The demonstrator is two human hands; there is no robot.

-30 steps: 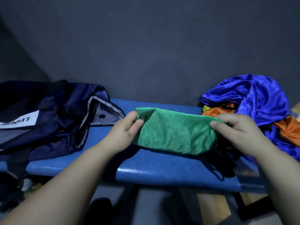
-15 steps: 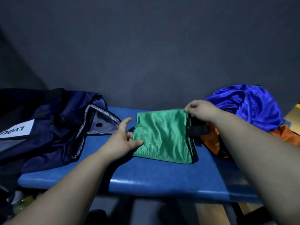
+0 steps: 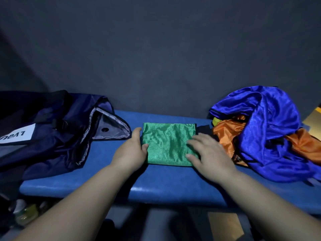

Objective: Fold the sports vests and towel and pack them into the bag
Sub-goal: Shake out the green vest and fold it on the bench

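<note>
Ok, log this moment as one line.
stage: folding | green vest: folded, flat on bench | left hand: touches its left edge | right hand: flat on it | bag: open, left

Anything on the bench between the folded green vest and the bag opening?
Nothing visible: bare bench separates the green vest from the open bag. Only the left hand rests at the vest's left edge.

green vest: thin cloth, fine mesh weave, satin sheen
blue vest: slick cloth, very glossy, creased
orange vest: same glossy cloth
bag: navy woven fabric, mostly matt
lining: grey, smooth, faint shine
worktop: blue padded cover, smooth, glossy at front edge
wall: dark, matt, fine-grained
</note>
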